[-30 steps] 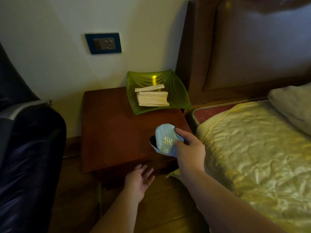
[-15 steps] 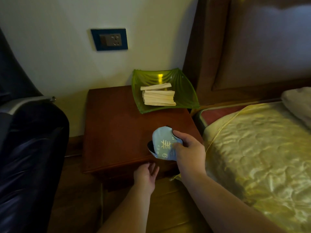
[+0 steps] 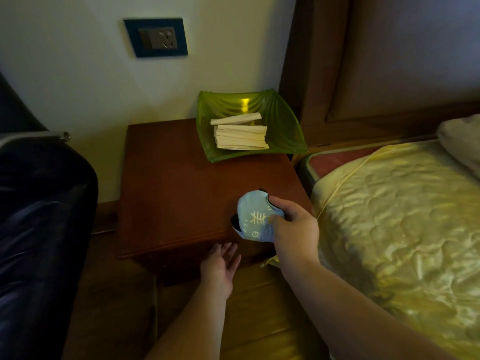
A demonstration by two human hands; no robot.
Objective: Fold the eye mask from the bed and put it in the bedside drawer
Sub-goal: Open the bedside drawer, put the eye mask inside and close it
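The folded light-blue eye mask, with white print and a dark inner side, hangs over the front right corner of the wooden bedside table. My right hand is shut on the mask's right edge. My left hand is below the table's front edge, fingers spread and reaching up under the overhang at the drawer front, which is dark and looks closed. The fingertips are partly hidden in shadow.
A green glass dish with a stack of pale paper strips sits at the table's back right. The bed with a gold quilted cover lies to the right, a dark chair to the left, a wall socket above.
My left hand has risen from the floor area to the underside of the table's front edge. My right hand has kept the mask over the table's front corner.
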